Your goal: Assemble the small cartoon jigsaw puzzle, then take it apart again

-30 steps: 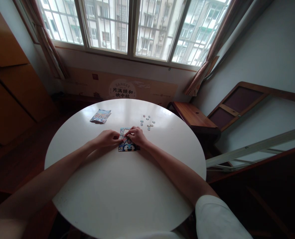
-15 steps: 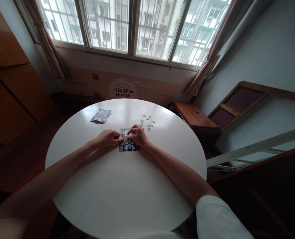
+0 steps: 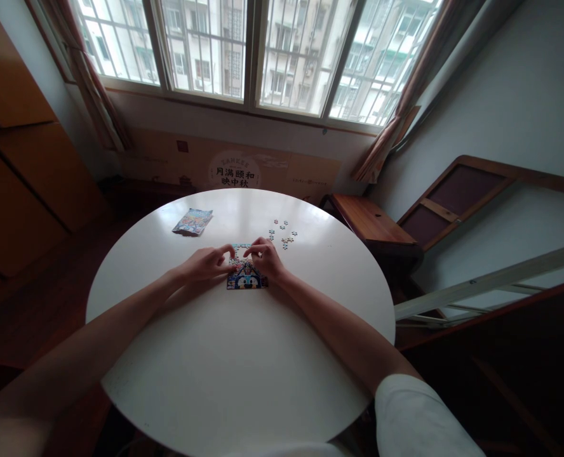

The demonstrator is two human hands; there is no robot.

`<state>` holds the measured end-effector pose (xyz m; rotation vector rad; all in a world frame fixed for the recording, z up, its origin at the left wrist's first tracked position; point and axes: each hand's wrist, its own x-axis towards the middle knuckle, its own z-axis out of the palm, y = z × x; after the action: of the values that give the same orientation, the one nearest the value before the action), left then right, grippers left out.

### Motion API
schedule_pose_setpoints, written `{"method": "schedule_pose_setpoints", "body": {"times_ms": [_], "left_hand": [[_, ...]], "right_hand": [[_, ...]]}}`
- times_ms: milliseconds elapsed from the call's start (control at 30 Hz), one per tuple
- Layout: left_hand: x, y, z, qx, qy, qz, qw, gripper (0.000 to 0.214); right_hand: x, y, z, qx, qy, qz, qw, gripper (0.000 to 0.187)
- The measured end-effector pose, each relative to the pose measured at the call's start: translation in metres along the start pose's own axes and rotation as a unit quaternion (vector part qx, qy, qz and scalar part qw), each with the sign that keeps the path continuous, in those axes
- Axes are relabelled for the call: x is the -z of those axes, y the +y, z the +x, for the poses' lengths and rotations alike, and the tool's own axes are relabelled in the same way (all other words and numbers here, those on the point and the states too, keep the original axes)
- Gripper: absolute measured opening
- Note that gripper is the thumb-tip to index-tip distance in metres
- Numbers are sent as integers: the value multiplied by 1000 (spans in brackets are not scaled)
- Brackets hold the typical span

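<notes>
A partly assembled jigsaw puzzle (image 3: pixel 246 280) with a dark blue cartoon picture lies flat on the white round table (image 3: pixel 244 355). Its upper middle has a pale gap. At the puzzle's left edge is my left hand (image 3: pixel 206 262), thumb and forefinger apart, the fingertips touching the border. My right hand (image 3: pixel 267 259) rests over the right side with its fingers curled in and the fingertips at the gap. Whatever those fingertips hold is too small to make out. Several loose puzzle pieces (image 3: pixel 288 240) lie beyond my right hand.
A colourful printed packet (image 3: pixel 193 222) lies at the back left of the table. A wooden stool or bench (image 3: pixel 372 219) stands past the table's right edge. Behind the table, a printed cardboard panel (image 3: pixel 282 165) leans below the barred window (image 3: pixel 206 51).
My left forefinger has lifted and stretched forward along the puzzle's upper left, away from the thumb. My right hand has barely shifted. The loose pieces and packet are where they were.
</notes>
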<state>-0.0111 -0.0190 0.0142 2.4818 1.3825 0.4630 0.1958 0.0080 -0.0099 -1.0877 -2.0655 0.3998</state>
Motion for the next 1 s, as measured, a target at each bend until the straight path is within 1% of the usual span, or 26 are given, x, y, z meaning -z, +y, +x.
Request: {"method": "schedule_pose_setpoints", "body": {"times_ms": [100, 133, 267, 367, 467, 567, 800, 1000], "left_hand": [[0, 0, 0, -9, 2, -7, 1000, 42], [0, 0, 0, -13, 4, -8, 1000, 42], [1, 1, -2, -22, 3, -5, 1000, 42], [2, 2, -2, -27, 4, -4, 1000, 42], [2, 2, -2, -35, 10, -8, 999, 38], [2, 2, -1, -39, 1, -10, 999, 34], [1, 2, -1, -34, 2, -21, 999, 36], [0, 0, 0, -37, 2, -37, 999, 35]], "right_hand": [[1, -1, -1, 11, -23, -9, 1000, 31], [2, -1, 0, 9, -17, -13, 1000, 30], [9, 7, 3, -16, 44, -25, 999, 31], [16, 16, 6, -38, 54, -47, 997, 31], [18, 23, 7, -57, 48, -66, 995, 30], [17, 26, 6, -61, 37, -82, 994, 30], [16, 21, 3, -55, -6, -126, 990, 24], [19, 17, 2, -54, -22, -143, 988, 23]]}}
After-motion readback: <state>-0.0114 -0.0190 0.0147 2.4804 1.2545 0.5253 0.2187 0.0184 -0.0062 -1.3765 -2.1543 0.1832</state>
